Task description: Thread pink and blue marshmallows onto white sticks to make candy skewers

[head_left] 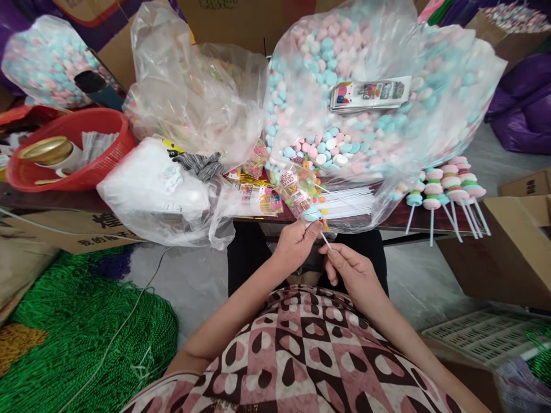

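Note:
A marshmallow skewer [296,194] in a printed clear wrapper is tilted over the table's front edge, its blue marshmallow showing at the lower end. My left hand [296,244] is closed on that lower end, thumb beside the blue piece. Just right of it, my right hand [350,265] pinches the skewer's white stick [326,236] between thumb and fingers. Loose white sticks [346,202] lie in a bundle close behind my hands. Printed wrappers [258,198] are stacked to the left. Several unwrapped marshmallow skewers [433,188] rest at the right, sticks over the edge.
A large clear bag of pink, white and blue marshmallows [331,146] fills the back, with printed packets [371,93] on top. Left stand a red basket [123,135] and a white plastic bag [150,183]. Green cords [129,321] and a carton [503,252] flank me.

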`<state>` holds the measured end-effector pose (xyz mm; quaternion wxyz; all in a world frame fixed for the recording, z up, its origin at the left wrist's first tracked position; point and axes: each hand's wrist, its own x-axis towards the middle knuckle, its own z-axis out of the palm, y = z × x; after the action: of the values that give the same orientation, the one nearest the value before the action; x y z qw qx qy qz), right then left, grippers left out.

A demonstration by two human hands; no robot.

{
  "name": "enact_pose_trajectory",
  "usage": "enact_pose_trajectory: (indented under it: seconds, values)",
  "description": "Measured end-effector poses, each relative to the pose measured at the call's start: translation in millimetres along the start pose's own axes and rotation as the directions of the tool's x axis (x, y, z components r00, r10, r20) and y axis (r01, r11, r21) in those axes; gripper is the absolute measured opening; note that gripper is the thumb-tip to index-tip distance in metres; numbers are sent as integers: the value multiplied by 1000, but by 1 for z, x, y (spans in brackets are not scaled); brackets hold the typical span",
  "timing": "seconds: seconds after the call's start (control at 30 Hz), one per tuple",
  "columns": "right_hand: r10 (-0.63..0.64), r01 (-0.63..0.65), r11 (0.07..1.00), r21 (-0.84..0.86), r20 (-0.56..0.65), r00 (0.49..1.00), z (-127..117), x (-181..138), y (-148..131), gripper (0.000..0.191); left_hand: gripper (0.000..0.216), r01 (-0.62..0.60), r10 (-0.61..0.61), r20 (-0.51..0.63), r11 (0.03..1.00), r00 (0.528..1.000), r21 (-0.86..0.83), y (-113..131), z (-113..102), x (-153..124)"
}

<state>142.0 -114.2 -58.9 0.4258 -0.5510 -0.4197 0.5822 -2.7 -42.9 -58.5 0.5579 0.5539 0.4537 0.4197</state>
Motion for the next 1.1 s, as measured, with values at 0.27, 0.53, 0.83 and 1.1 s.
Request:
enact_pose_trajectory:
  seconds: [0.27,0.53,0.83,1.1]
  values:
    - [-89,90,996,19,-73,993,3,0,7,30,36,-75,51,108,969,993,234,7,3,-10]
    - [-59,60,997,38,-25,998,5,0,6,29,44,55,-32,110,976,993,-210,3,-11,-10]
    - [-1,0,999,54,20,1000,13,0,8,32,58,285,-210,192,684,959,-672,25,2,-7]
    - [-7,7,998,66,-8,1000,18,-2,12,32,51,329,-241,225,668,944,-667,17,13,-12]
